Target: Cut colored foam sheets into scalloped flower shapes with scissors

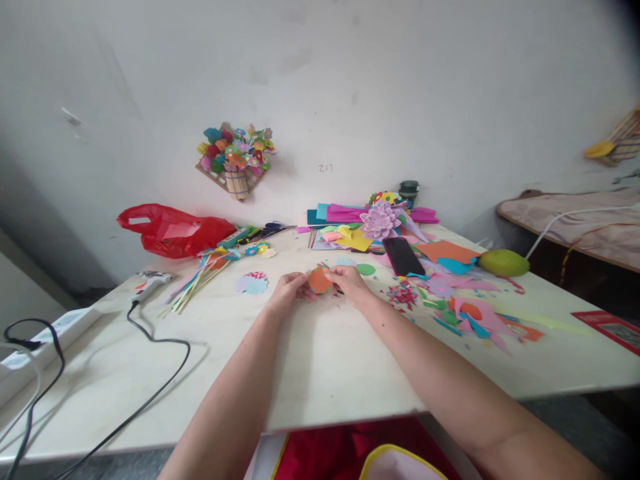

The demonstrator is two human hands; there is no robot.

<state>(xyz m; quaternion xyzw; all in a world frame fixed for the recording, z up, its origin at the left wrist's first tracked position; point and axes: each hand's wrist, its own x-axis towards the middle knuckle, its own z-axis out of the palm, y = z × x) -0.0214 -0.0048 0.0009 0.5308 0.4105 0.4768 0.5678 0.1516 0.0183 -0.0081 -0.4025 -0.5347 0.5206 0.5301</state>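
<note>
Bare forearms here, a tiny spot on the right one; below, a deep-red cloth garment, bright yellow piping curving round a pale panel!

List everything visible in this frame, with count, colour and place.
Round piece: 1, orange, centre, held
Phone: 1, black, right of centre
Disc: 1, green, left of phone
Scalloped pieces: several, lilac and blue, left
Scraps: many, mixed colours, right
Sheets: several, pink and blue, back
Large flower: 1, lilac, back
Rounded object: 1, yellow-green, right
Card: 1, red, right edge
Bag: 1, red, back left
Sticks: several, pale yellow, left
Glue gun: 1, white, left
Power strip: 1, white, left edge
Wall bouquet: 1, multicoloured, left of centre
Table: 1, whitish, foreground
Left hand: 1, bare, on round piece
Right hand: 1, bare, on round piece
</note>
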